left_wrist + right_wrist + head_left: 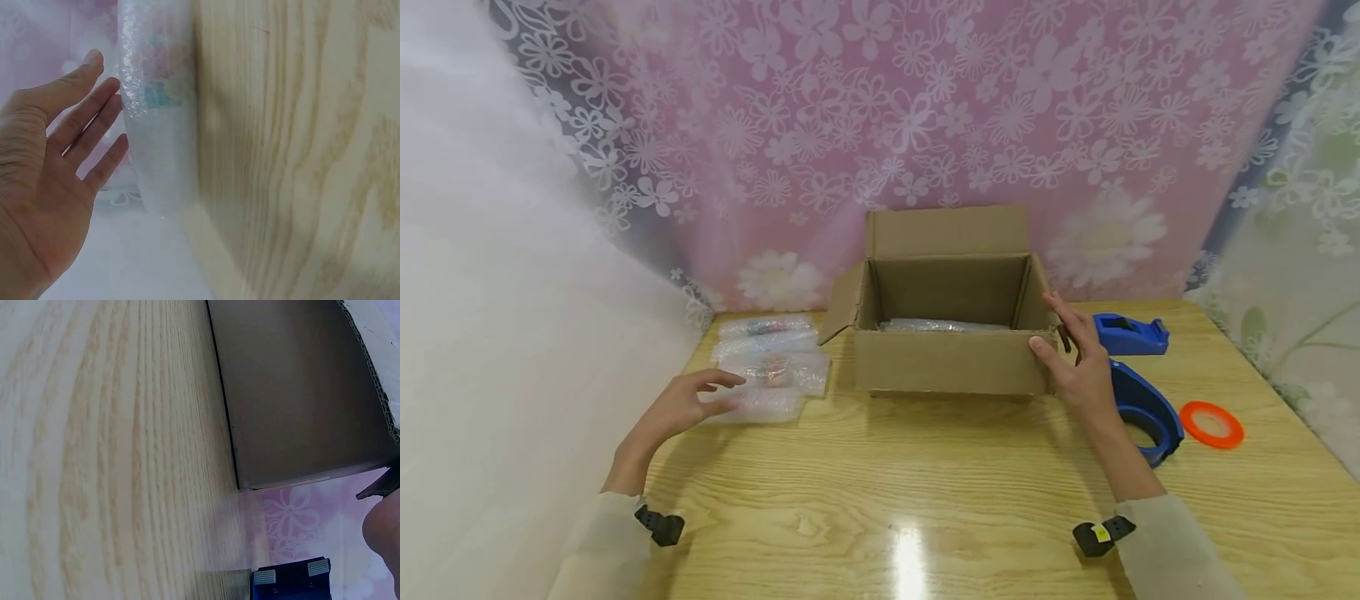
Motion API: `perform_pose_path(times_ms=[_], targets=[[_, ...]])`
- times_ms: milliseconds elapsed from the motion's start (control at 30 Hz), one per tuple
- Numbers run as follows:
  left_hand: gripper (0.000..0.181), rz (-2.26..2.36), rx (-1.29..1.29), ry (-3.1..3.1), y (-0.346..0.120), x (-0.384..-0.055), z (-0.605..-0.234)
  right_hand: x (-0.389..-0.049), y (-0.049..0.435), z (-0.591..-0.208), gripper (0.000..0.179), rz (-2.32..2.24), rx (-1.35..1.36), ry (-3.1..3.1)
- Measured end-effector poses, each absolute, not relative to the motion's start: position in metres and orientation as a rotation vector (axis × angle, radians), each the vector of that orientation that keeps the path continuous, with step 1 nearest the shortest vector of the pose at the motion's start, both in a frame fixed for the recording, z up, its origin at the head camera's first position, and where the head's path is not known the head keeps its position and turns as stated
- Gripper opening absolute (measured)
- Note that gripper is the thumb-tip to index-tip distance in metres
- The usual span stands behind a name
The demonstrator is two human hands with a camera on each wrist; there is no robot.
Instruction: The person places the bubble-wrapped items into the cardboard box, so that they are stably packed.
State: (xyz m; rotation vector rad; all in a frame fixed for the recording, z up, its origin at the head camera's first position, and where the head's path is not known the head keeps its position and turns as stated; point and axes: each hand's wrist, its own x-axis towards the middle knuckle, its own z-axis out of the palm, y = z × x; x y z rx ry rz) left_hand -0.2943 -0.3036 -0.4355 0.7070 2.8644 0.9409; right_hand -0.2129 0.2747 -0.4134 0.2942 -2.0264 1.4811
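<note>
My left hand hovers with loosely spread fingers at the near end of several bubble-wrapped packages on the left of the table. In the left wrist view its fingertips come close to one clear bubble-wrapped package with coloured patches inside; whether they touch it is unclear. An upright cardboard box has its top flaps folded out, and clear bubble wrap shows inside. At its right front corner, my right hand holds the box, thumb on the front wall and fingers along the right side. The right wrist view shows little of that hand.
Right of the box lies a small blue tape dispenser. Nearer is a larger blue tape dispenser, partly behind the right forearm, beside an orange ring-shaped roll. A flowered curtain hangs behind the wooden table.
</note>
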Motion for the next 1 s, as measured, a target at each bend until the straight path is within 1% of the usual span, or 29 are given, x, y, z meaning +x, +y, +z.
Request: perform_pose_path(times_ms=[200,400,633,733,1000], targets=[[0.042,0.931,0.633,2.833,-0.310,-0.293,-0.443,-0.214,0.274,-0.414,0.058,1.486,0.308,-2.034],[0.042,0.945,0.654,2.835,-0.310,-0.295,-0.449,-0.214,0.274,-0.414,0.058,1.484,0.304,-2.029],[0.053,0.921,0.708,2.838,-0.312,-0.296,-0.455,-0.213,0.275,-0.413,0.058,1.481,0.299,-2.036],[0.055,0.923,0.691,2.829,-0.312,-0.296,-0.460,-0.213,0.275,-0.413,0.058,1.481,0.297,-2.040],[0.062,0.916,0.762,2.832,-0.309,-0.300,-0.466,-0.212,0.274,-0.413,0.058,1.489,0.284,-2.037]])
